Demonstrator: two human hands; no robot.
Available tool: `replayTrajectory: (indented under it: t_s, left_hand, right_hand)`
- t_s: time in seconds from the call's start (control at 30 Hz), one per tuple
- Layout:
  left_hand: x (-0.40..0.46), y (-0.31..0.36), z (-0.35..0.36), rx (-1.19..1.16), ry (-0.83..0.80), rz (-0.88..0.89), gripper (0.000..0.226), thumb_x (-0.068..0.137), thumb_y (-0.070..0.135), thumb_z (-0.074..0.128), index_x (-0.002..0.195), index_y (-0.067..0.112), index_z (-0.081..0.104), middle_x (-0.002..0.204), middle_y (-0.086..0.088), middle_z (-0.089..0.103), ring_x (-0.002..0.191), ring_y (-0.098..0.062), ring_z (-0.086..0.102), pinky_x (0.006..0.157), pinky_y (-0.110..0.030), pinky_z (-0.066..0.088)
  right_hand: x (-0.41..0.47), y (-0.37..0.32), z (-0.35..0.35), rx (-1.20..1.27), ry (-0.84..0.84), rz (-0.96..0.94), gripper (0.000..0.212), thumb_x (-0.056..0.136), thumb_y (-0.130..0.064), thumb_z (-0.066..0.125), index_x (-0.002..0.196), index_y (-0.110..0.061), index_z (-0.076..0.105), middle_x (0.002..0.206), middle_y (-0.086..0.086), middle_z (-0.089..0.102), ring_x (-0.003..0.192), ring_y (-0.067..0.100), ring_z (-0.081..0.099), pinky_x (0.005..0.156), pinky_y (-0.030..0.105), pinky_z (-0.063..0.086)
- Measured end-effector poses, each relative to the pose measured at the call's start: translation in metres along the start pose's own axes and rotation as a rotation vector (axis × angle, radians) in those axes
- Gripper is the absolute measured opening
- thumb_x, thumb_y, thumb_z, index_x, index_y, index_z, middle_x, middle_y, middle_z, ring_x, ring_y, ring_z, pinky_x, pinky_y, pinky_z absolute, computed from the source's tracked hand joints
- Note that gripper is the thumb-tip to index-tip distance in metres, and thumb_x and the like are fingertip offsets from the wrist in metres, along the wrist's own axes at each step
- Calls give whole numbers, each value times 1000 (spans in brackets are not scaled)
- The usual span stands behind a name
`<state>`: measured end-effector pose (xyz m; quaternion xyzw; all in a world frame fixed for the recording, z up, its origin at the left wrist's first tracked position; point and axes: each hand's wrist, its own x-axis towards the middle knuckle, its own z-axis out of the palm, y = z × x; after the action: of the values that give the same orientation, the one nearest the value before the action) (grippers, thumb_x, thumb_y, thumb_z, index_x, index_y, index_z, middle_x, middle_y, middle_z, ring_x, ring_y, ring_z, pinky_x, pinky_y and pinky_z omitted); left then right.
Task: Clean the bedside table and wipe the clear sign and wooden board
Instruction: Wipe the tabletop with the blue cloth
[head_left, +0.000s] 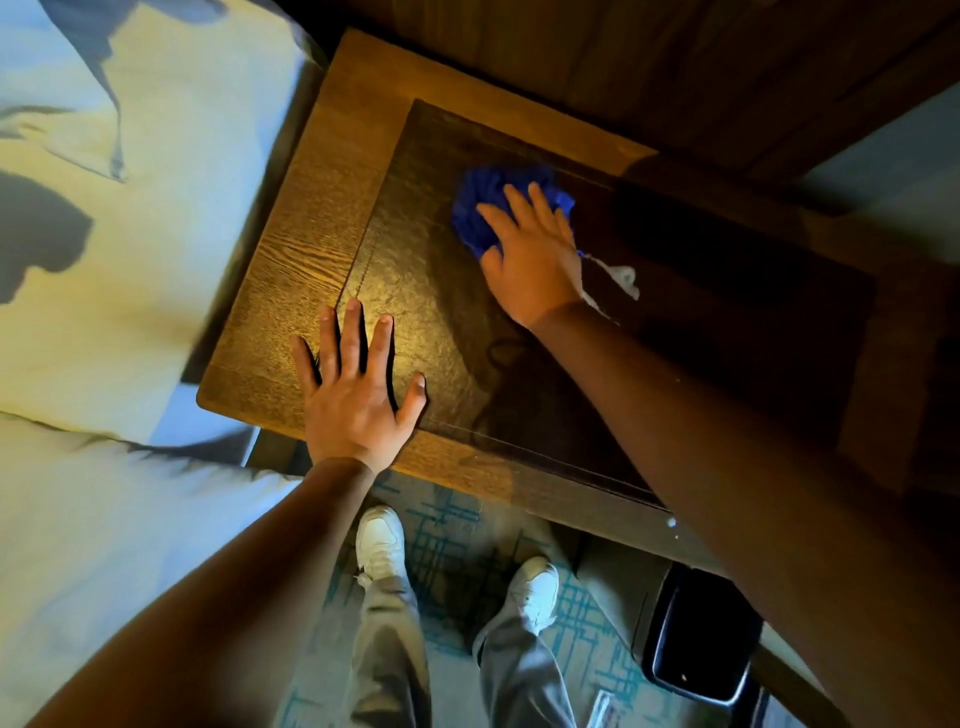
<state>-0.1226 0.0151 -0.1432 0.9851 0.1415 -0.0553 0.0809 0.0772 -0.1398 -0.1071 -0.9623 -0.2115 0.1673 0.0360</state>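
The wooden bedside table (311, 244) fills the middle of the head view, with a dark textured panel (436, 312) set into its top. A crumpled blue cloth (480, 202) lies on the panel toward the back. My right hand (530, 254) presses flat on the cloth with straight fingers. My left hand (358, 384) rests flat, fingers spread, on the table's near left part, across the panel's edge. A small white scrap (623, 278) lies just right of my right wrist. No clear sign or separate wooden board is visible.
The bed with pale sheets and pillows (104, 260) borders the table on the left. A dark wooden wall panel (675, 62) stands behind. A black bin (701, 639) sits on the patterned carpet at lower right, beside my feet in white shoes (382, 540).
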Motion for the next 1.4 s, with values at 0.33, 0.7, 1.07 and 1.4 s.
replayTrajectory:
  t_s: [0.33, 0.7, 1.07, 1.4]
  left_hand:
    - [-1, 1, -2, -16, -17, -9, 74, 95, 59, 33, 159, 22, 24, 170, -11, 7, 156, -37, 2, 123, -63, 3]
    - [-1, 1, -1, -9, -12, -9, 74, 96, 58, 33, 159, 22, 22, 170, -12, 6, 157, -36, 0, 123, -62, 1]
    - [-1, 3, -4, -1, -15, -16, 73, 95, 56, 34, 159, 21, 25, 170, -12, 7, 156, -37, 2, 123, -62, 2]
    - [0, 4, -4, 5, -27, -25, 74, 95, 58, 34, 158, 21, 24, 170, -12, 8, 156, -38, 4, 123, -62, 4]
  right_hand:
    - [-145, 0, 32, 181, 25, -281, 47, 79, -16, 43, 114, -17, 75, 132, 7, 67, 132, 31, 56, 106, 47, 48]
    - [-34, 126, -25, 453, 191, 282, 48, 95, -15, 43, 140, -19, 58, 152, 9, 50, 147, 30, 36, 119, 39, 31]
    - [-182, 40, 55, 372, 110, -160, 44, 87, -10, 50, 123, -22, 72, 144, 3, 58, 146, 31, 37, 119, 53, 30]
    - [-158, 150, 9, 357, 388, 288, 42, 90, -4, 48, 126, -13, 68, 139, 12, 59, 129, 33, 54, 110, 46, 44]
